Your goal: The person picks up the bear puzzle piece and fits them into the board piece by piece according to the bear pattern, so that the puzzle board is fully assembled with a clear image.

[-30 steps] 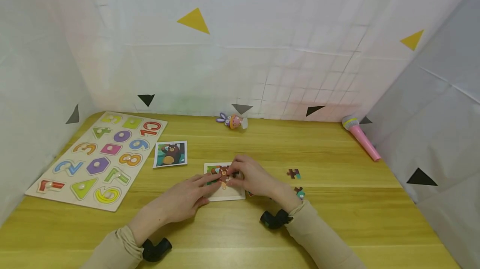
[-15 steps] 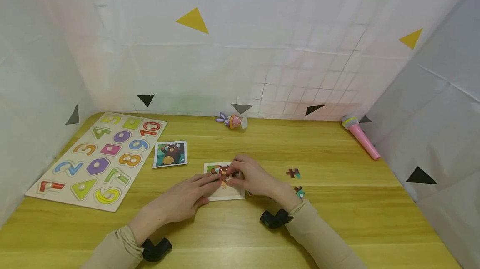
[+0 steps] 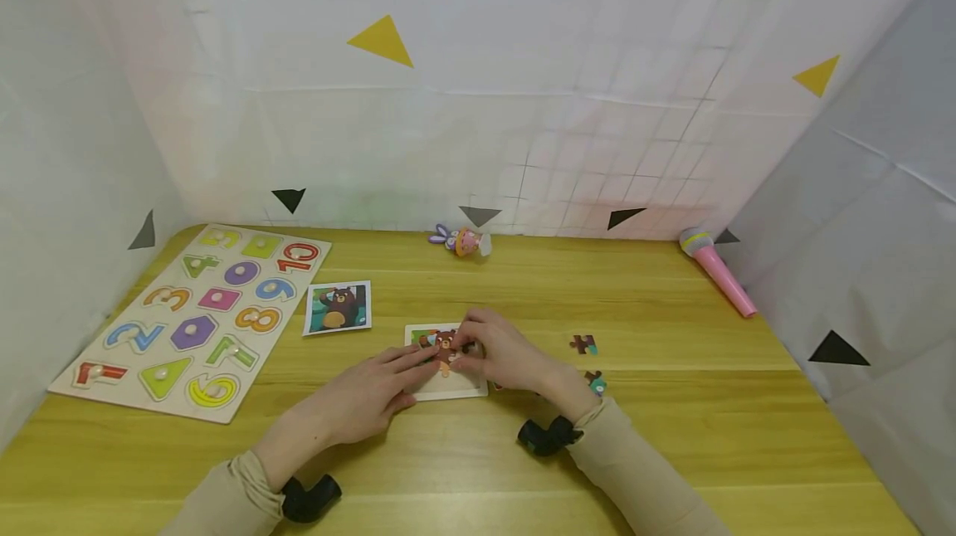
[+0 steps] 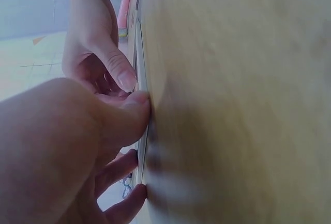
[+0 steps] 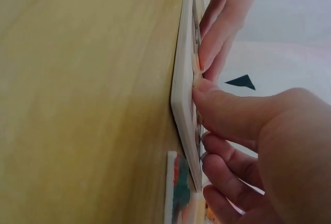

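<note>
A small wooden jigsaw tray (image 3: 457, 393) lies on the table, partly filled with bear-picture pieces (image 3: 444, 339). My left hand (image 3: 366, 395) rests on it from the left, fingers stretched over the pieces; its thumb touches the tray's near edge in the left wrist view. With thumb and fingers, my right hand (image 3: 509, 353) pinches a jigsaw piece down in the tray; the hand hides most of that piece. In the right wrist view, my right thumb (image 5: 227, 107) lies close to the left fingertips. Loose jigsaw pieces (image 3: 584, 344) lie right of the tray, one (image 5: 178, 188) beside its corner.
A bear picture card (image 3: 339, 308) lies left of the tray, near a wooden number-and-shape board (image 3: 250, 374). Toward the back wall sit a rabbit figure (image 3: 463, 241) and, far right, a pink toy microphone (image 3: 723, 279). White sheeting (image 3: 597, 138) encloses the table.
</note>
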Demonstrator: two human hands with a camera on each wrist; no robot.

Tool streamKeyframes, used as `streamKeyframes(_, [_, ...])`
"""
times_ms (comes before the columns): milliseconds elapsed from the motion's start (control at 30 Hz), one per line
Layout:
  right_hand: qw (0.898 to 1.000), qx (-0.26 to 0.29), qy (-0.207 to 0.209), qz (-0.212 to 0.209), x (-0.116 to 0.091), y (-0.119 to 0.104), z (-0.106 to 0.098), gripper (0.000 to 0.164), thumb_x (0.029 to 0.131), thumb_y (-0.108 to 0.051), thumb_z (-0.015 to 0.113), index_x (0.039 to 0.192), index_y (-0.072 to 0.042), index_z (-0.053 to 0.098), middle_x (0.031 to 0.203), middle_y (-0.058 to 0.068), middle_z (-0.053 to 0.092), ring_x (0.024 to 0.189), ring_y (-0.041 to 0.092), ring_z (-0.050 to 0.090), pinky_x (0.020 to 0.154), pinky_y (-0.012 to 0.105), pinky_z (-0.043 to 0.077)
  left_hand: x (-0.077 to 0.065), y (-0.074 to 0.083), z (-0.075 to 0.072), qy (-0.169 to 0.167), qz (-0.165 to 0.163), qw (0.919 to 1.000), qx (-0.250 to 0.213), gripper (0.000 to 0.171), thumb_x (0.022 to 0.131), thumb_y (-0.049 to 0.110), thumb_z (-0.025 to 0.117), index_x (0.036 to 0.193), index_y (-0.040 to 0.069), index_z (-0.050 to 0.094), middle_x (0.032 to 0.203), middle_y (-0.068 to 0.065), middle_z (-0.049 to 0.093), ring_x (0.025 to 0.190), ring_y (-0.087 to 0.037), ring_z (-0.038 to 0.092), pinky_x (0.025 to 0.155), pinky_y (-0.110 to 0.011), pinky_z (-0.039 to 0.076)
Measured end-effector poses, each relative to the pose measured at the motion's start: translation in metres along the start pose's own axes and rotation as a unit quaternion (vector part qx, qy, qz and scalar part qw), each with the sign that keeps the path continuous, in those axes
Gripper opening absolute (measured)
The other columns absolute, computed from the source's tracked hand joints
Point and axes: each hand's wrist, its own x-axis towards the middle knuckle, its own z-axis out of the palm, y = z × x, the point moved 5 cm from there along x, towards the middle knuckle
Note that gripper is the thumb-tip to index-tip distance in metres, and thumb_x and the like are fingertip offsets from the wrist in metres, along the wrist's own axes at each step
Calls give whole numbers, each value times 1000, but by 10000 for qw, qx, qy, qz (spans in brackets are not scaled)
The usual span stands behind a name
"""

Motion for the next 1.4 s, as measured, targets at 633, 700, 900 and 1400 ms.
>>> streamKeyframes(633, [9998,-67,-168,44,-2,3,3,30,92,-24,74,120,-15,74,100,-2,59,85,15,51,70,25,41,1,1,1,-13,62,9999,102,51,105,19,52,154,13,41,161,-7,35,146,-32,36,115,-49,37])
streamKeyframes(700, [9997,-117,-187,38,-2,3,4,31,92,-24,74,122,-14,73,101,-2,59,85,15,51,71,24,41,1,1,1,-35,35,10000,84,51,105,20,52,154,13,40,161,-6,35,146,-32,35,115,-49,37])
streamKeyframes(900, [9996,-175,-207,-89,-2,0,3,32,93,-24,74,123,-12,73,101,-2,59,86,15,51,72,23,40,1,3,1,-24,-59,10000,35,52,105,18,50,155,12,38,161,-5,37,147,-32,33,116,-50,35])
streamKeyframes(1400, [9998,-27,-48,-195,-2,-1,3,30,90,-22,76,117,-9,76,99,-1,60,88,15,51,73,23,41,2,6,1,-67,-4,9998,175,52,104,13,50,155,9,39,161,-7,35,147,-32,33,116,-51,35])
